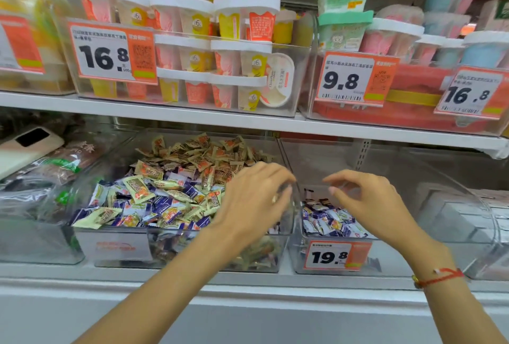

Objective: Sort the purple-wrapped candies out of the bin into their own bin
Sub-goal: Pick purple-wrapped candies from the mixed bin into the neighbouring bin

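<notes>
Two bare hands reach in over the front edge of the lower shelf (165, 275). The left hand (253, 200) hangs palm down over the right end of the mixed bin (115, 247), fingers loosely curled toward the wall it shares with its neighbour; whether they pinch a candy is hidden by the hand itself. The right hand (371, 200) hovers over the second bin (298, 255), fingers bent and spread, holding nothing that shows. A red string bracelet (440, 276) circles the right wrist.

Two clear bins matter here, standing side by side at the shelf's front edge, walls touching. The mixed bin is heaped nearly to its rim with three kinds of small pillow-wrapped sweets: purple-wrapped candies (162, 203) mostly toward the front, pale yellow-green ones (137, 188) scattered among them, and tan-and-orange ones (203, 151) piled toward the back. The second bin holds a shallow layer of sorted purple candies (330, 222) at its front, with open room behind and above them. An orange 19.8 price tag (337, 255) sits on its front wall.

The purple wrappers are glossy, deep violet with white panels and a small orange-red patch.

Further right stands another clear bin (468, 219). On the upper shelf (192, 116) are three readable price tags, 16.8 (110, 54), 9.8 (355, 79) and 16.8 again (468, 93), before tubs stacked in clear bins.
</notes>
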